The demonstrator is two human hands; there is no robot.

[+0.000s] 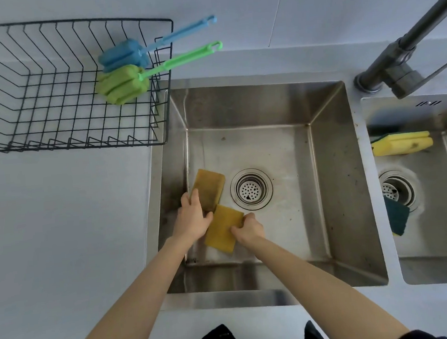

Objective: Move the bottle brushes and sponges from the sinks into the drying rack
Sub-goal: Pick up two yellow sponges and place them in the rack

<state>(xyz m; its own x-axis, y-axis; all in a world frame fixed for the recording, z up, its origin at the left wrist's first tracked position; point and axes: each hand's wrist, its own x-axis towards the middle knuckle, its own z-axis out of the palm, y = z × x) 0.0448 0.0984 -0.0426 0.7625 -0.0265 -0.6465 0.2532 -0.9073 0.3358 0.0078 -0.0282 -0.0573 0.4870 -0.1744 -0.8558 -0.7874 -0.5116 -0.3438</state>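
Note:
Two brownish-yellow sponges lie on the floor of the left sink, left of its drain. My left hand rests on the far sponge, fingers over its near left edge. My right hand grips the right side of the near sponge. A blue bottle brush and a green bottle brush lie in the right end of the black wire drying rack, handles sticking out over its rim. In the right sink a yellow sponge leans on the back wall and a dark green scouring sponge lies near its drain.
A dark grey faucet rises between the sinks at the upper right. The rack stands on a pale countertop left of the sinks. The left sink's drain strainer is just right of the sponges.

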